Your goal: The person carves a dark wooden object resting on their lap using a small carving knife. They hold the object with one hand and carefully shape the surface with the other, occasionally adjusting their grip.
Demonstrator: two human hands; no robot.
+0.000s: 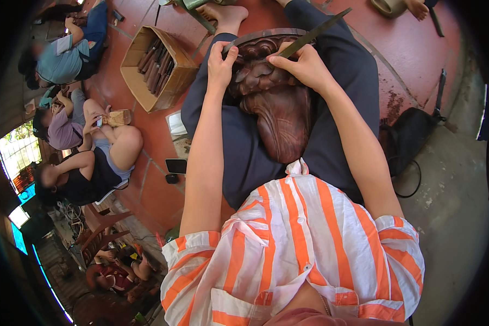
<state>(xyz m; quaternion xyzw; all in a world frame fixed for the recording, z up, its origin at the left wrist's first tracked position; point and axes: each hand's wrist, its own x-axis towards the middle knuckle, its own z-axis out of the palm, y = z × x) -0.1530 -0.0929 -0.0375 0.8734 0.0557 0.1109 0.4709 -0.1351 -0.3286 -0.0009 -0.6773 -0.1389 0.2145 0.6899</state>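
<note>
A dark reddish-brown wood carving (pixel 280 122) rests in my lap between my thighs, with knobbly relief at its far end and a smoother, grooved bulge close to my waist. My left hand (pixel 221 64) grips the left side of its curved far rim, thumb on top. In my right hand (pixel 305 66) is a long flat file (pixel 318 31), pinched under the thumb near its lower end. The file slants up and away to the right, and its low end lies over the carved relief. My fingers hide that end, so contact with the wood cannot be made out.
Left of my knee stands an open cardboard box (pixel 178 81) with several wooden-handled tools (pixel 156 66). A phone (pixel 176 166) lies on the tiles nearer me. Several people sit along the left, one holding a wooden block (pixel 118 118). A black bag (pixel 413 138) lies at right.
</note>
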